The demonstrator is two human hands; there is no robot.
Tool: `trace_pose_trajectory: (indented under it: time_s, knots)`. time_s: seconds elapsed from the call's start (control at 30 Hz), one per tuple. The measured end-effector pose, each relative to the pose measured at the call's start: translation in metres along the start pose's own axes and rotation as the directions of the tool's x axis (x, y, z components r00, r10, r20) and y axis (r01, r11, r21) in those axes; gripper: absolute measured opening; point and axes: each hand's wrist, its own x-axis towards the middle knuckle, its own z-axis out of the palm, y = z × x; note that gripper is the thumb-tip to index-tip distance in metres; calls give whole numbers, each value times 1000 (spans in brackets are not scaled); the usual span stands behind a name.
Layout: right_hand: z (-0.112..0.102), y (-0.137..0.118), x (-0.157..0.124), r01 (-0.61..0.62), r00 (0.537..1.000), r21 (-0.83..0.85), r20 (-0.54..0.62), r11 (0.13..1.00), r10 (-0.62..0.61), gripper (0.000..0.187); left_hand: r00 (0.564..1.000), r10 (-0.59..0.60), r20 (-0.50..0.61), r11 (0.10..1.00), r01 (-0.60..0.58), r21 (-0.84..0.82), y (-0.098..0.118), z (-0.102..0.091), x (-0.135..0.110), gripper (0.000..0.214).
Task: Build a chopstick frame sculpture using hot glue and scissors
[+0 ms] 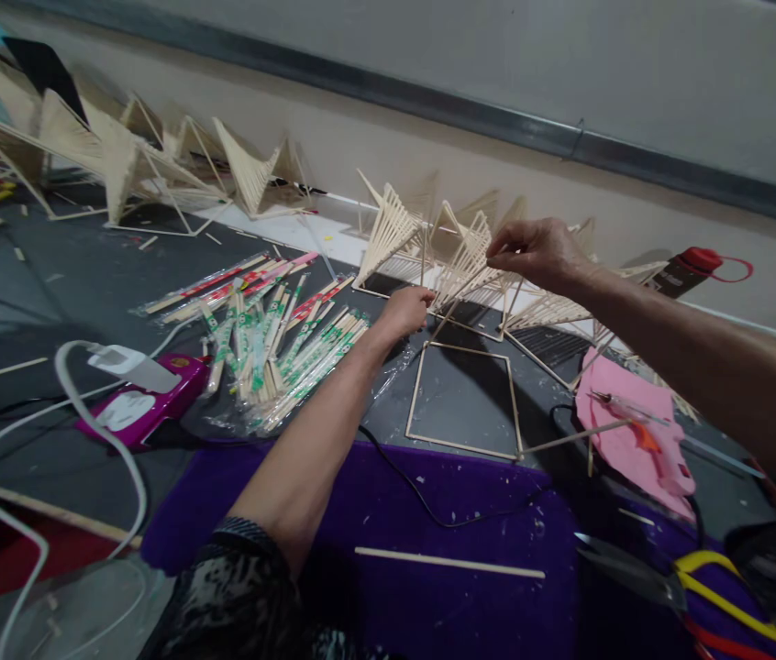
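Observation:
My left hand [405, 310] is closed, its fingers near the base of a twisted stick model [388, 225] and a slanting thin stick. What it grips is hidden. My right hand [532, 249] is raised in a pinch in front of another stick model [467, 247]. Whatever its fingertips hold is too small to make out. Below both hands, a square frame of thin wooden sticks [467, 445] lies on the dark table, with another stick running out from its right corner. A single loose stick [449, 562] rests on the purple cloth [388, 513] nearer me.
Wrapped chopsticks [278, 339] are heaped at left, beside a magenta power strip [147, 399] with a white cable. At right, a hot glue gun [642, 431] lies on a pink sheet [601, 376]. Scissors [642, 573] sit nearer me. More stick models [130, 165] and a red-capped bottle [687, 273] line the wall.

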Motion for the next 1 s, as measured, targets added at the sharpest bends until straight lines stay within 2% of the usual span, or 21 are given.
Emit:
trace_pose_trajectory:
  time_s: [0.37, 0.73, 1.0]
  knots:
    - [-1, -1, 0, -11, 998, 27, -58, 1000, 12, 21, 1000, 21, -10, 1000, -20, 16, -3, 2, 2, 37]
    - [2, 3, 2, -30, 998, 38, -59, 999, 32, 19, 999, -50, 14, 991, 51, -125, -8, 8, 7, 43]
    - [-4, 10, 6, -53, 999, -70, -10, 996, 53, 24, 999, -35, 9, 998, 35, -61, -5, 9, 4, 39]
